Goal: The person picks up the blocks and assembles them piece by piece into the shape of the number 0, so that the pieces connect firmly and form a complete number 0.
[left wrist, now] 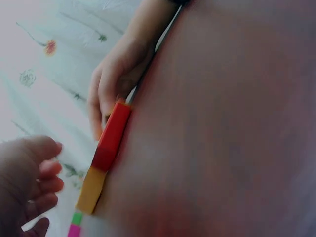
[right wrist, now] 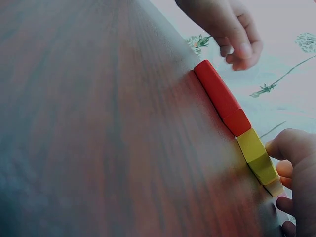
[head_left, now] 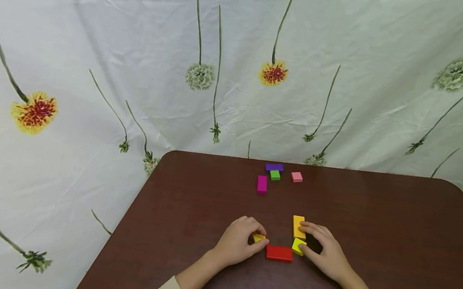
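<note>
My left hand (head_left: 241, 241) hovers beside an orange block (head_left: 258, 238), thumb and fingers curved around it with a gap. The left wrist view shows this orange block (left wrist: 91, 190) apart from the fingertips. A long red block (head_left: 279, 253) lies flat between the hands. My right hand (head_left: 327, 254) is at the right of a small yellow block (head_left: 299, 246) and a longer orange-yellow block (head_left: 298, 226). Its thumb touches the yellow block (right wrist: 256, 155), while the index fingertip rests at the longer one. Both blocks stand in a line behind the red block's right end.
Farther back on the brown table (head_left: 193, 192) lie a magenta block (head_left: 262, 184), a green block (head_left: 275, 175), a purple block (head_left: 274, 167) and a pink block (head_left: 296, 177). Behind the table's far edge hangs a white flowered cloth (head_left: 236, 94).
</note>
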Demonstrator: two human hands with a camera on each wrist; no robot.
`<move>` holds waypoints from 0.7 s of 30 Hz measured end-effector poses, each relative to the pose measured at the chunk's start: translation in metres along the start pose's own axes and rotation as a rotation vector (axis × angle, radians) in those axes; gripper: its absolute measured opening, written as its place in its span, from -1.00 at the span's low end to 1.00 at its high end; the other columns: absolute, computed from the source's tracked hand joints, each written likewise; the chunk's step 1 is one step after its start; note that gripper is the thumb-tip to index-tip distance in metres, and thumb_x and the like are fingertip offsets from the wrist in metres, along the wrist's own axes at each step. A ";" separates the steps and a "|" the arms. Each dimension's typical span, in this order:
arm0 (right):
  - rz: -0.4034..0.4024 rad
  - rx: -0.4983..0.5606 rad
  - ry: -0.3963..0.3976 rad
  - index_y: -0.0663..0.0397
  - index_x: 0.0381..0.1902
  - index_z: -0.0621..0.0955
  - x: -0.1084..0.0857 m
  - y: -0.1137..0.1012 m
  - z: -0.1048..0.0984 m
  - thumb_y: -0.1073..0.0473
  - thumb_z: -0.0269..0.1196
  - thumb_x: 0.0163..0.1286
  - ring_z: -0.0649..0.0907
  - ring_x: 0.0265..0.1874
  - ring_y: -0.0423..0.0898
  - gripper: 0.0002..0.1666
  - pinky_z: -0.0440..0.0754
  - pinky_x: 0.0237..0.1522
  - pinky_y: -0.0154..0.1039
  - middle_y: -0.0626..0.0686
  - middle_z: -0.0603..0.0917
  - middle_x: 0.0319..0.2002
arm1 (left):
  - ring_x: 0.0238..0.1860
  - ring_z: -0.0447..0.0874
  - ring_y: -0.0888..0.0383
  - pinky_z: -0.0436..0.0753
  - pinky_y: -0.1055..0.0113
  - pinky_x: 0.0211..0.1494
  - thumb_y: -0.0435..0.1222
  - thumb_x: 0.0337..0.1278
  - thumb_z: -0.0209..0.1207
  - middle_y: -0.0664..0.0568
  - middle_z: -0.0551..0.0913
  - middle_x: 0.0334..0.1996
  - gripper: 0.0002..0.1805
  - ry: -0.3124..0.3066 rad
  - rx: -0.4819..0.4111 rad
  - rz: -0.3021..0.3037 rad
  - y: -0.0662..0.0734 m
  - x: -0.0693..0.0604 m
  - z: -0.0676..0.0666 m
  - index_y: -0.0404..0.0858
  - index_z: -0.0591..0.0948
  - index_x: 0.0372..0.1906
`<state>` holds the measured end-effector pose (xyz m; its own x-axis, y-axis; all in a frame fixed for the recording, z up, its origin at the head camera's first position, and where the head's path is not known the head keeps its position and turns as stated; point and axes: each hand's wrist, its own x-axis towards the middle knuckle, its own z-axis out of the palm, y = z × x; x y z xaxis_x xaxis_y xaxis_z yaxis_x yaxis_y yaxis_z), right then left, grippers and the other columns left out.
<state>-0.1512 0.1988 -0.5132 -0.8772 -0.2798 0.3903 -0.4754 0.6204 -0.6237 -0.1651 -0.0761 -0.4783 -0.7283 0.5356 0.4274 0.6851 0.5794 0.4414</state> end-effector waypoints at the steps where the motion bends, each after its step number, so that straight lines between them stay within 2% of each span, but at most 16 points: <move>1: -0.002 0.000 0.001 -0.02 0.08 0.64 0.000 0.000 0.000 0.15 0.43 0.19 0.46 0.15 -0.07 -0.53 0.42 0.09 0.03 -0.07 0.56 0.20 | -0.31 0.52 0.21 0.48 0.41 -0.18 -0.18 0.13 0.33 0.17 0.63 -0.36 -0.88 0.016 -0.005 -0.002 -0.001 0.002 -0.003 -0.12 0.67 -0.31; 5: -0.003 0.007 0.000 -0.01 0.08 0.64 0.000 0.000 0.000 0.16 0.43 0.19 0.45 0.16 -0.06 -0.53 0.40 0.10 0.09 -0.06 0.56 0.20 | -0.25 0.53 0.18 0.54 0.32 -0.12 -0.20 0.14 0.32 0.15 0.64 -0.31 -0.87 0.045 -0.002 -0.059 -0.011 0.016 -0.014 -0.13 0.67 -0.26; 12: 0.007 0.018 0.000 0.01 0.08 0.64 0.000 0.000 0.000 0.16 0.42 0.19 0.45 0.17 -0.05 -0.53 0.41 0.10 0.15 -0.06 0.55 0.21 | -0.12 0.55 0.09 0.53 0.17 0.02 -0.17 0.16 0.30 0.07 0.66 -0.18 -0.79 0.009 0.019 -0.182 -0.040 0.056 -0.028 -0.18 0.67 -0.16; 16: 0.008 0.029 -0.005 0.02 0.08 0.64 0.000 0.000 0.000 0.17 0.42 0.19 0.44 0.17 -0.03 -0.54 0.40 0.10 0.17 -0.04 0.55 0.21 | 0.00 0.57 0.01 0.49 0.09 0.14 -0.20 0.14 0.32 0.00 0.66 -0.09 -0.72 -0.043 0.015 -0.233 -0.064 0.079 -0.028 -0.23 0.67 -0.07; 21: 0.007 0.028 -0.009 0.01 0.08 0.64 0.000 0.000 -0.001 0.17 0.42 0.19 0.45 0.17 -0.02 -0.54 0.40 0.11 0.18 -0.03 0.55 0.21 | 0.10 0.52 -0.02 0.47 0.07 0.18 -0.17 0.10 0.35 -0.04 0.63 0.04 -0.56 -0.138 -0.003 -0.295 -0.088 0.101 -0.021 -0.25 0.63 0.08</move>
<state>-0.1511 0.1994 -0.5128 -0.8810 -0.2822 0.3797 -0.4708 0.6016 -0.6454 -0.2987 -0.0867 -0.4574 -0.8898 0.4235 0.1701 0.4446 0.7200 0.5329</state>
